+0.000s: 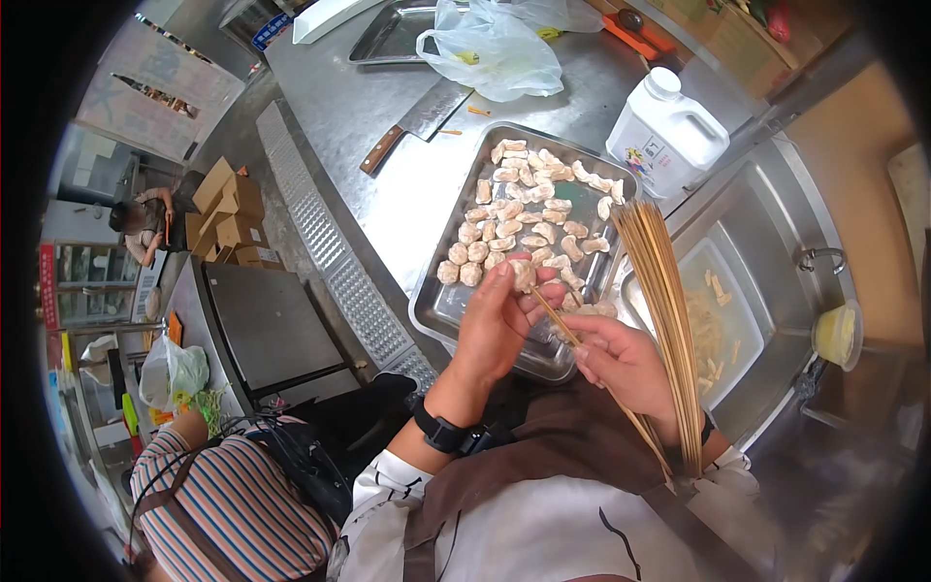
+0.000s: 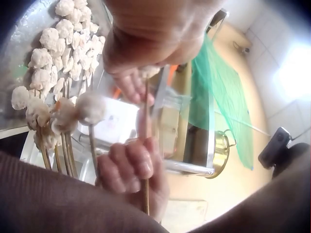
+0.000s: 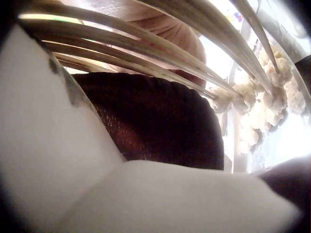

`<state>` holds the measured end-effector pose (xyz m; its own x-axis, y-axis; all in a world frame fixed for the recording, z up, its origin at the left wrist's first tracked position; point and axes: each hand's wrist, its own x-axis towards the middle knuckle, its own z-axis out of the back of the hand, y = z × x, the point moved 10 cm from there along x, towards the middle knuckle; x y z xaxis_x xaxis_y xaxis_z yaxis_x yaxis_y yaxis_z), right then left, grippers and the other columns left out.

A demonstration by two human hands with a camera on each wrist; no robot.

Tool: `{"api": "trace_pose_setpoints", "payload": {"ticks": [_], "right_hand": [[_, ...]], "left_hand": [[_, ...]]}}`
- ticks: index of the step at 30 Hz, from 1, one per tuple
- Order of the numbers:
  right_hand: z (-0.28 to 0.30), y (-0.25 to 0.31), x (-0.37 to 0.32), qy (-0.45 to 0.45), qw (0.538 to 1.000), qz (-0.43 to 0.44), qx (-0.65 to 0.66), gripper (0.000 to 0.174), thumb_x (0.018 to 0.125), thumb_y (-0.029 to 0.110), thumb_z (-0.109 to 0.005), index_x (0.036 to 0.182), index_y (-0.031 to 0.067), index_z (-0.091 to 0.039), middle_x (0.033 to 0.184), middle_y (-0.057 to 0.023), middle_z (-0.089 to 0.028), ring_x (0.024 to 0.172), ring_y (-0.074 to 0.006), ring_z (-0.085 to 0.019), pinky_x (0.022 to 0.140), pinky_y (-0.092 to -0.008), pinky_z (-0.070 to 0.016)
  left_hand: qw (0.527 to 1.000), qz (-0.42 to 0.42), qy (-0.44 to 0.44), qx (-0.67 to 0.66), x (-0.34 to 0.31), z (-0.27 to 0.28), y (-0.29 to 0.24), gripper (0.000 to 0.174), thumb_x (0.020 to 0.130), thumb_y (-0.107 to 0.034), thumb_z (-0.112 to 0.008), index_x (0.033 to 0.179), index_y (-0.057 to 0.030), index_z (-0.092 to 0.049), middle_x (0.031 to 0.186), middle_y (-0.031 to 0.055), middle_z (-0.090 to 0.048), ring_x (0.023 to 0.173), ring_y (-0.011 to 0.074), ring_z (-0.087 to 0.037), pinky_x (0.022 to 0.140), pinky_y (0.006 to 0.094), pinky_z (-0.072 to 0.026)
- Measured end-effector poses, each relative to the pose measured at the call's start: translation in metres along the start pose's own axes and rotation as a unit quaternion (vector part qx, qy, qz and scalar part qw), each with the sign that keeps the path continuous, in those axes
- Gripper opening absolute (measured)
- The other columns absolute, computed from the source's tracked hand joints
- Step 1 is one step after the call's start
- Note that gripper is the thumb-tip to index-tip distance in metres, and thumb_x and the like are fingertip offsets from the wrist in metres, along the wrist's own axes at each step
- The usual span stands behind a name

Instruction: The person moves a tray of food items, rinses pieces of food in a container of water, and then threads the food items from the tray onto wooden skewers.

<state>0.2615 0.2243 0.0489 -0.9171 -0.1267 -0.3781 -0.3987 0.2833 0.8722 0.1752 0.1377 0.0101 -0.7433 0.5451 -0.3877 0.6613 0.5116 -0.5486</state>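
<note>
My left hand [image 1: 493, 325] pinches a whitish coated ball [image 1: 524, 275] at the near side of a metal tray [image 1: 424, 301]. A thin stick [image 1: 558, 318] runs from that ball into my right hand [image 1: 626, 367], whose fingers grip it. In the left wrist view the right hand [image 2: 131, 167] is curled round the stick [image 2: 147, 111], below the left hand [image 2: 153, 36]. A bundle of sticks [image 1: 664, 310] stands beside the right wrist. Coated balls [image 3: 274, 97] show at stick ends in the right wrist view. More coated pieces [image 1: 524, 184] lie in the tray.
A cleaver [image 1: 417, 124] and plastic bags [image 1: 495, 53] lie on the metal table [image 1: 330, 87]. A white jug [image 1: 667, 136] stands right of the tray, near a sink [image 1: 776, 291] holding a tub [image 1: 752, 310]. At left are a person in stripes [image 1: 238, 504] and cardboard boxes [image 1: 233, 209].
</note>
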Motion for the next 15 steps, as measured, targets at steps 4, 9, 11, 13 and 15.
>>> {"api": "trace_pose_setpoints", "payload": {"ticks": [4, 9, 11, 13, 15], "right_hand": [[0.001, 0.000, 0.000, -0.004, 1.000, -0.001, -0.001, 0.034, 0.091, 0.006, -0.049, 0.125, 0.0042, -0.046, 0.066, 0.0022, -0.047, 0.059, -0.0047, -0.042, 0.054, -0.0185, -0.0340], [0.000, 0.001, 0.004, -0.002, 1.000, 0.006, 0.018, 0.027, 0.091, 0.005, -0.049, 0.118, 0.0049, -0.044, 0.066, 0.0012, -0.047, 0.059, -0.0054, -0.043, 0.054, -0.0186, -0.0339], [0.002, 0.003, 0.004, -0.002, 1.000, 0.004, 0.029, 0.022, 0.090, 0.004, -0.049, 0.111, 0.0047, -0.042, 0.066, 0.0005, -0.048, 0.059, -0.0057, -0.044, 0.054, -0.0189, -0.0343], [0.004, 0.001, 0.006, -0.011, 0.998, 0.010, 0.054, 0.017, 0.089, 0.003, -0.049, 0.103, 0.0052, -0.039, 0.066, -0.0003, -0.047, 0.059, -0.0061, -0.044, 0.054, -0.0191, -0.0348], [0.006, 0.000, 0.008, -0.018, 0.997, 0.016, 0.072, 0.016, 0.088, 0.001, -0.050, 0.096, 0.0057, -0.037, 0.067, -0.0010, -0.047, 0.059, -0.0065, -0.045, 0.054, -0.0193, -0.0353]], "left_hand": [[1.000, -0.015, 0.013, 0.012, -0.001, -0.006, -0.001, 0.029, 0.097, -0.026, -0.039, 0.115, -0.0038, -0.043, 0.100, 0.0130, -0.055, 0.089, 0.0243, -0.059, 0.084, 0.0377, -0.0477], [0.998, -0.032, 0.041, 0.033, -0.005, -0.018, 0.003, 0.029, 0.097, -0.028, -0.039, 0.113, -0.0047, -0.044, 0.096, 0.0098, -0.053, 0.087, 0.0218, -0.056, 0.081, 0.0360, -0.0458], [0.999, -0.028, 0.038, 0.021, -0.005, -0.017, 0.008, 0.030, 0.095, -0.029, -0.043, 0.113, -0.0051, -0.047, 0.097, 0.0097, -0.054, 0.087, 0.0223, -0.056, 0.082, 0.0368, -0.0445], [0.999, -0.029, 0.040, 0.020, -0.005, -0.018, 0.011, 0.031, 0.094, -0.030, -0.045, 0.113, -0.0053, -0.049, 0.097, 0.0096, -0.054, 0.088, 0.0226, -0.055, 0.083, 0.0372, -0.0435], [0.998, -0.034, 0.046, 0.031, -0.006, -0.021, 0.011, 0.032, 0.094, -0.030, -0.045, 0.113, -0.0053, -0.049, 0.097, 0.0095, -0.054, 0.090, 0.0227, -0.054, 0.083, 0.0371, -0.0428]]}}
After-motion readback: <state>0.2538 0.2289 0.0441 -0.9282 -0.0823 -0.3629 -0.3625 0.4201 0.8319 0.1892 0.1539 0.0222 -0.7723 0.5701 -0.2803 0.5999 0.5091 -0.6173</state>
